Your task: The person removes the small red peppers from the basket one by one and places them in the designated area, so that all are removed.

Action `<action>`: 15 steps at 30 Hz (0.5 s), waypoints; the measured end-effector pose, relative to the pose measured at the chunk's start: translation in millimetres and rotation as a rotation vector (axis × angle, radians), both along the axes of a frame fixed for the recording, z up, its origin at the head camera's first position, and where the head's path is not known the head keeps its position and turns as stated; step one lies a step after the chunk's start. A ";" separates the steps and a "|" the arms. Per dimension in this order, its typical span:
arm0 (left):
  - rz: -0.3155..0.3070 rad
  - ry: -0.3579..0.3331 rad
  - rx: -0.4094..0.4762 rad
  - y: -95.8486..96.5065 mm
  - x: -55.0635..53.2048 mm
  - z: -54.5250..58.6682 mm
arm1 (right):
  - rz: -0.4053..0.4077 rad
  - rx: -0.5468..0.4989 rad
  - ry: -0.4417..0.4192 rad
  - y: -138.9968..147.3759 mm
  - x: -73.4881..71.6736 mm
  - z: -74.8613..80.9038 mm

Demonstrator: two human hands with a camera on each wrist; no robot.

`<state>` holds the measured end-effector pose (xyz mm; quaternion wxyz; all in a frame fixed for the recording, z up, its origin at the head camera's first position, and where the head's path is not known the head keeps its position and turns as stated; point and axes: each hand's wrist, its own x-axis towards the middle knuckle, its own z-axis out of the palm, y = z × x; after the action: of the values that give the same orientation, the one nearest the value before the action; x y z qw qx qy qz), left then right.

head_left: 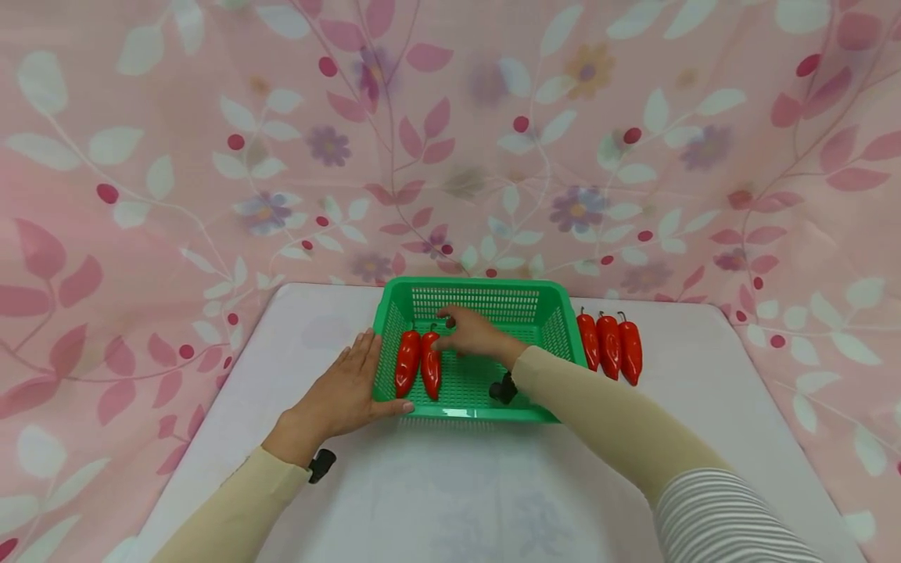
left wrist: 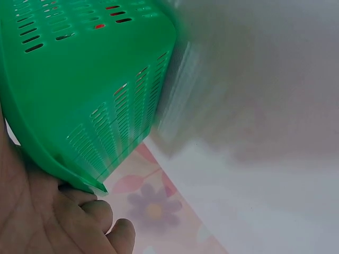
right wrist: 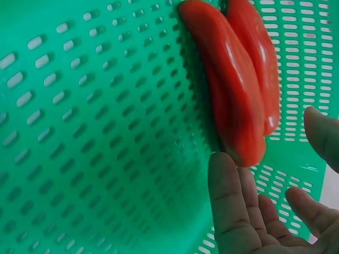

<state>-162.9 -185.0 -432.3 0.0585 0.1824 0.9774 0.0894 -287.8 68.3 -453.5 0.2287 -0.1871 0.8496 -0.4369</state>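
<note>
A green slotted plastic basket (head_left: 450, 414) sits on the table. My left hand (head_left: 345, 395) rests against its left side, fingers straight along the rim and thumb lying over the near left corner. Inside, two glossy red chili peppers (head_left: 407, 363) lie side by side at the left, stems pointing away. Over the basket, my right hand (head_left: 482, 336) reaches in beside them. In the right wrist view its fingers and thumb are spread, with nothing between them, and a fingertip is close to the lower end of one red pepper (right wrist: 228, 79); whether it touches, I cannot tell.
Three more red chili peppers (head_left: 609, 346) lie in a row on the white table (head_left: 450, 493), just right of the basket. Behind the table hangs a pink floral cloth (head_left: 450, 141). A black wrist camera (head_left: 322, 465) is strapped at the left sleeve.
</note>
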 end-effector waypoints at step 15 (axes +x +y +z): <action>-0.009 0.003 0.008 0.5 -0.3 0.1 | 0.063 0.130 0.034 -23.9 2.9 -18.2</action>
<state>-163.2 -184.5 -432.2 0.0567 0.1870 0.9763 0.0927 -284.9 44.4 -471.7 0.2396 -0.2058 0.8736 -0.3701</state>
